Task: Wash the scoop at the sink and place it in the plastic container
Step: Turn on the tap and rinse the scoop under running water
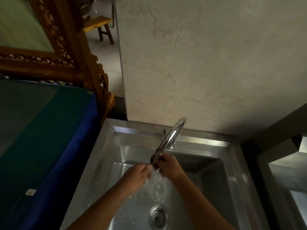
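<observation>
Wash stage underway: scoop (154,161) under tap (172,135), water running into sink (103,146). Left hand (138,175) pinches scoop; right hand (169,166) closed round it. Container not visible; placement left.

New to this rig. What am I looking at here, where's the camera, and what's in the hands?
No robot here: a person works bare-handed, and the single picture comes from a wide-angle camera on their head, looking down. Both hands meet under the tap of a steel sink, with water running toward the drain. The left hand and right hand together hold a small dark item, presumably the scoop; it is too dim to make out clearly. A blue-edged green surface lies to the left. No plastic container is in view.
</observation>
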Motion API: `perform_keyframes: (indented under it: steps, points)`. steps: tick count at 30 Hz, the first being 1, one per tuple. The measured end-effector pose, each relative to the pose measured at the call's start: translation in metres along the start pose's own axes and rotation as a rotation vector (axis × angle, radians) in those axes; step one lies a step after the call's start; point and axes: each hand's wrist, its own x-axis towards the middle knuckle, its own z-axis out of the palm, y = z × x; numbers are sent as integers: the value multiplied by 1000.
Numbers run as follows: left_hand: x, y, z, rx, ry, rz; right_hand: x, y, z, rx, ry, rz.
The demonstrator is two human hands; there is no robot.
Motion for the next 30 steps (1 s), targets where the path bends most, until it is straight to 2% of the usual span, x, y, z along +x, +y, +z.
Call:
perform_keyframes:
  steps: [3, 6, 10, 11, 12, 13, 18, 23, 25, 27, 30]
  points:
    - [4, -2, -18, 239, -126, 57, 5, -2, -22, -411, -263, -47]
    - [12, 6, -31, 520, -195, 162, 9, -14, -29, -767, -379, -159]
    - [27, 27, -46, 776, -186, 264, 15, -31, -29, -1373, -265, -404]
    - [31, 30, -49, 801, -172, 272, 16, -34, -28, -1440, -217, -440]
    - [34, 32, -52, 794, -165, 269, 17, -36, -28, -1434, -189, -446]
    - [36, 32, -54, 747, -165, 248, 17, -38, -28, -1327, -172, -428]
    - [26, 12, -40, 317, -75, 69, 0, -22, -12, -285, -47, -217]
    - [1, -6, 6, -134, 42, 0, -17, 8, 44, 780, 25, 45]
    - [-9, -12, 25, -311, 98, -110, -19, 11, 53, 829, -10, 38]
    - [-11, -18, 32, -418, 101, -155, -15, 9, 47, 611, -61, 0]
    - [-7, -17, 18, -215, 61, -68, -4, 3, 12, 169, -206, -38]
